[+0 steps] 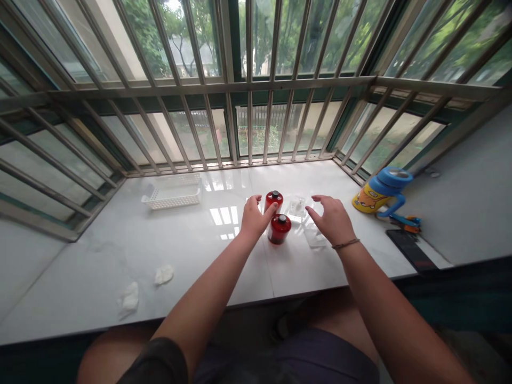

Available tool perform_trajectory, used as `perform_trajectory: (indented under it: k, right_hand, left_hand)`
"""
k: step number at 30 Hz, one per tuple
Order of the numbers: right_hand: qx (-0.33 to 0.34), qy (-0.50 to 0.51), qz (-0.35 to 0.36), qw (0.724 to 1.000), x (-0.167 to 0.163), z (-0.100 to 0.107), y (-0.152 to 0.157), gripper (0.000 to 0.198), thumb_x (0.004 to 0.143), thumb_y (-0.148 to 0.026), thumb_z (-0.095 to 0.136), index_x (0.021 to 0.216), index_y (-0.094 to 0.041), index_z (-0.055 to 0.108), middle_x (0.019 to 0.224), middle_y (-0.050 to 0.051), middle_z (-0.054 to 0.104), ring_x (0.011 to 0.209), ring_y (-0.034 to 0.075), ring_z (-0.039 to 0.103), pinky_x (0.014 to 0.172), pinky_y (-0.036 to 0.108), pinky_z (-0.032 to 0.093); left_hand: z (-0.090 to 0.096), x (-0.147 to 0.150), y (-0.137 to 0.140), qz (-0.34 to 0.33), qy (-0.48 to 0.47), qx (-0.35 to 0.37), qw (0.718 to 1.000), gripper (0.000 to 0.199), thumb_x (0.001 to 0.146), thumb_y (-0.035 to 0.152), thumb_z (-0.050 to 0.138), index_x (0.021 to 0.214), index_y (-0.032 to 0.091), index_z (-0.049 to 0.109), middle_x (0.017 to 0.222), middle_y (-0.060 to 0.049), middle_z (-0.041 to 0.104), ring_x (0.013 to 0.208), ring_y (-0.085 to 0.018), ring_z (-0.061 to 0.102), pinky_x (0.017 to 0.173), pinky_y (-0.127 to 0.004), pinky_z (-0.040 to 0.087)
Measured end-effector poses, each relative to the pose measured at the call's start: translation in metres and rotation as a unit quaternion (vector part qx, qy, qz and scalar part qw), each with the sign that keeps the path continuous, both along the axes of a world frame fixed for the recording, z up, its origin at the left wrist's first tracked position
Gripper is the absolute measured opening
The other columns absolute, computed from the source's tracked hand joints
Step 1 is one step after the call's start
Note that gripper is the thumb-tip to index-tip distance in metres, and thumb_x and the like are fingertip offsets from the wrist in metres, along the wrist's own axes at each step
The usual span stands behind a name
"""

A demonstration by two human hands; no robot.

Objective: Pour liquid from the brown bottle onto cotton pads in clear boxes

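Red bottles (279,232), two of them with black caps (282,218), stand upright near the middle of a glossy white bench (104,250), one in front of the other; whether they touch cannot be told. The person's left hand (256,217) is beside the farther bottle (273,197), its fingers and thumb parted; the thumb overlaps that bottle in view, and contact is unclear. To the right of the bottles, the right hand (331,216) is spread wide with nothing in it, a thin bracelet (346,244) on its wrist. Between the hands lie clear plastic pieces (296,209). At far left sits a white perforated basket (172,201); nearer are two crumpled white tissues (164,274). At right stand a blue-and-yellow handled drink bottle (378,191) and, nearer, a dark phone (412,250) lying flat. Barred windows (250,128) surround the bench.
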State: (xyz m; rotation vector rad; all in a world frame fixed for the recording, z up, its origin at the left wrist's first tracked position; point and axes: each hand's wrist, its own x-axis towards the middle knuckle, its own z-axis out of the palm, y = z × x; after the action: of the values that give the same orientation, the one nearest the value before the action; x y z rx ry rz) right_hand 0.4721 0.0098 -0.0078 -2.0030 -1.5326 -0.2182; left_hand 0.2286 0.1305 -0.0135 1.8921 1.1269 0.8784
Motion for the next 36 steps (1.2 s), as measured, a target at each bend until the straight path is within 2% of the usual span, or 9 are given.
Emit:
perform_trajectory:
  k: [3,6,9,14,17,22,27,30,36]
  right_hand:
    - [-0.039,0.0,0.004,0.999,0.0,0.0,0.033,0.047,0.096,-0.041,0.071,0.137,-0.019,0.063,0.125,0.017,0.076,0.114,0.037,0.069,0.099,0.051,0.054]
    - [-0.077,0.002,0.007,0.997,-0.001,-0.003,0.057,0.037,0.094,-0.031,0.072,0.128,-0.02,0.067,0.118,0.015,0.079,0.105,0.034,0.073,0.09,0.045,0.056]
    - [-0.093,0.003,0.004,0.996,-0.003,-0.005,0.066,0.021,0.096,-0.022,0.066,0.116,-0.021,0.071,0.112,0.013,0.08,0.099,0.03,0.073,0.086,0.041,0.055]
    - [-0.069,0.011,-0.001,0.998,-0.015,0.007,0.064,0.022,0.096,-0.022,0.064,0.118,-0.023,0.068,0.107,0.01,0.08,0.093,0.027,0.073,0.081,0.037,0.054]
    - [-0.031,0.018,0.012,0.999,-0.028,0.028,0.065,0.024,0.097,-0.024,0.064,0.121,-0.023,0.065,0.112,0.01,0.079,0.093,0.026,0.074,0.081,0.037,0.054]
    - [0.062,0.036,0.069,0.995,-0.066,0.083,0.07,0.025,0.099,-0.03,0.066,0.124,-0.024,0.063,0.116,0.008,0.079,0.095,0.025,0.075,0.083,0.036,0.055]
    - [0.074,0.112,0.148,0.98,-0.121,0.116,0.071,0.028,0.094,-0.027,0.077,0.118,-0.025,0.062,0.102,0.003,0.079,0.081,0.02,0.074,0.076,0.033,0.055]
    - [0.007,0.127,0.193,0.973,-0.157,0.107,0.063,0.031,0.094,-0.022,0.079,0.119,-0.027,0.061,0.101,0.0,0.078,0.08,0.018,0.073,0.076,0.031,0.053]
    - [-0.108,0.117,0.243,0.957,-0.21,0.053,0.039,0.031,0.096,-0.016,0.077,0.119,-0.028,0.06,0.105,0.001,0.078,0.087,0.019,0.074,0.075,0.031,0.05]
  left_hand:
    - [0.002,0.017,0.027,-0.024,0.014,0.01,1.0,0.082,0.082,0.045,0.09,0.148,0.015,0.052,0.158,-0.022,0.055,0.149,-0.036,0.05,0.122,-0.046,0.04]
    - [0.0,0.037,0.044,-0.053,0.026,0.013,0.998,0.091,0.072,0.033,0.098,0.149,0.017,0.052,0.155,-0.021,0.059,0.148,-0.036,0.053,0.122,-0.046,0.041]
    - [-0.002,0.049,0.052,-0.069,0.032,0.008,0.997,0.085,0.071,0.03,0.099,0.144,0.018,0.057,0.144,-0.018,0.068,0.134,-0.034,0.064,0.112,-0.044,0.049]
    - [0.012,0.033,0.064,-0.038,0.015,0.021,0.999,0.075,0.077,0.034,0.095,0.141,0.02,0.058,0.139,-0.015,0.071,0.128,-0.029,0.068,0.11,-0.042,0.051]
    - [0.032,-0.003,0.073,-0.005,0.007,0.035,0.999,0.078,0.078,0.04,0.094,0.144,0.021,0.056,0.138,-0.014,0.071,0.124,-0.028,0.069,0.107,-0.041,0.053]
    - [0.059,-0.097,0.071,0.054,0.024,0.082,0.995,0.078,0.074,0.044,0.095,0.141,0.025,0.059,0.134,-0.01,0.073,0.124,-0.028,0.07,0.107,-0.043,0.055]
    - [0.053,-0.19,0.045,0.132,0.072,0.057,0.987,0.077,0.074,0.047,0.093,0.14,0.026,0.06,0.136,-0.011,0.073,0.124,-0.03,0.071,0.106,-0.046,0.057]
    - [0.036,-0.231,0.026,0.154,0.109,0.033,0.981,0.076,0.075,0.05,0.092,0.14,0.027,0.061,0.136,-0.011,0.074,0.121,-0.031,0.072,0.106,-0.047,0.058]
    - [0.003,-0.271,-0.005,0.168,0.122,0.015,0.978,0.074,0.076,0.052,0.09,0.139,0.025,0.061,0.137,-0.011,0.073,0.121,-0.032,0.073,0.108,-0.049,0.058]
